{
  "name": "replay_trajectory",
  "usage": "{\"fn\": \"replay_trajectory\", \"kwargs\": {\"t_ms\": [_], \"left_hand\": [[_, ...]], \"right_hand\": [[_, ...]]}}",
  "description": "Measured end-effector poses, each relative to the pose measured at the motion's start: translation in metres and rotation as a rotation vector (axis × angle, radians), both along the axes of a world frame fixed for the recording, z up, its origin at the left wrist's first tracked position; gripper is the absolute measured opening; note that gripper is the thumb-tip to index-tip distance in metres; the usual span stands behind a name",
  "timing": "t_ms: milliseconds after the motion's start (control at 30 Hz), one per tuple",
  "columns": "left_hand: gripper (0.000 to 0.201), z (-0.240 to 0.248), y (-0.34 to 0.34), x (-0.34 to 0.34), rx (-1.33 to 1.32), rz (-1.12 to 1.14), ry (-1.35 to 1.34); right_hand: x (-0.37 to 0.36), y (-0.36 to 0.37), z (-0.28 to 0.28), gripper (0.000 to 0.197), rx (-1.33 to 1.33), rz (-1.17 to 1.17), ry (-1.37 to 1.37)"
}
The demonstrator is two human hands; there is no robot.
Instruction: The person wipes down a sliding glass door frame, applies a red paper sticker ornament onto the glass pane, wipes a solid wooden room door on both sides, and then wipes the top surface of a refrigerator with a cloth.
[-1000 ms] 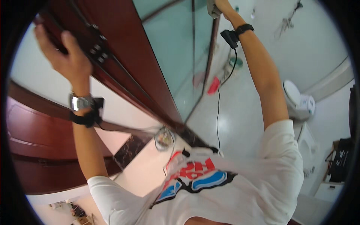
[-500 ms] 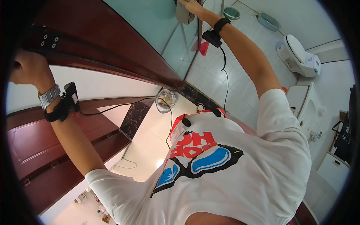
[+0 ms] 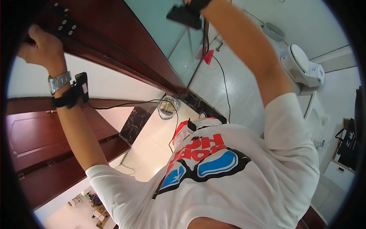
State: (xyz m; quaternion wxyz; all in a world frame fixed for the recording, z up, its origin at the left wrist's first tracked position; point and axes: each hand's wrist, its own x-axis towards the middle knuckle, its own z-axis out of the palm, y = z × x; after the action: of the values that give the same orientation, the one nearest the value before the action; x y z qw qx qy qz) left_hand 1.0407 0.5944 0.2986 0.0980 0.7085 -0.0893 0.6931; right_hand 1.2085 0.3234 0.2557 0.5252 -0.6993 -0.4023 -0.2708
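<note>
Left hand at the edge of a glass-paned door

The dark red-brown wooden door slants between the two hands, its pale green glass pane nearest the right. The left hand is curled at the door's edge, just beside a black fitting with pale screw heads; its fingertips are hidden, so I cannot tell how firmly it grips. Only a sliver of the right hand shows beside the pane (the top edge crops the rest), so I cannot tell whether it is spread or closed. Below the left hand come a silver wristwatch and a brown panelled door. Below and between both hands stands a bag-lined waste bin; to the right hand's lower right, a white toilet.
</note>
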Motion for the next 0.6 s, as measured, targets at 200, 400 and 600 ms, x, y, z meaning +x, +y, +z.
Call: {"fn": "replay_trajectory", "kwargs": {"t_ms": [200,400,600], "left_hand": [[0.063,0.018,-0.025,0.011,0.064,-0.011,-0.25],[0.067,0.03,-0.04,-0.036,0.054,-0.064,-0.151],[0.069,0.039,-0.051,-0.04,-0.002,-0.138,-0.127]], "right_hand": [[-0.094,0.034,-0.101,0.058,0.284,-0.097,-0.234],[-0.092,0.046,0.079,0.058,0.371,0.137,-0.482],[-0.099,0.054,0.132,0.057,0.298,0.117,-0.492]]}}
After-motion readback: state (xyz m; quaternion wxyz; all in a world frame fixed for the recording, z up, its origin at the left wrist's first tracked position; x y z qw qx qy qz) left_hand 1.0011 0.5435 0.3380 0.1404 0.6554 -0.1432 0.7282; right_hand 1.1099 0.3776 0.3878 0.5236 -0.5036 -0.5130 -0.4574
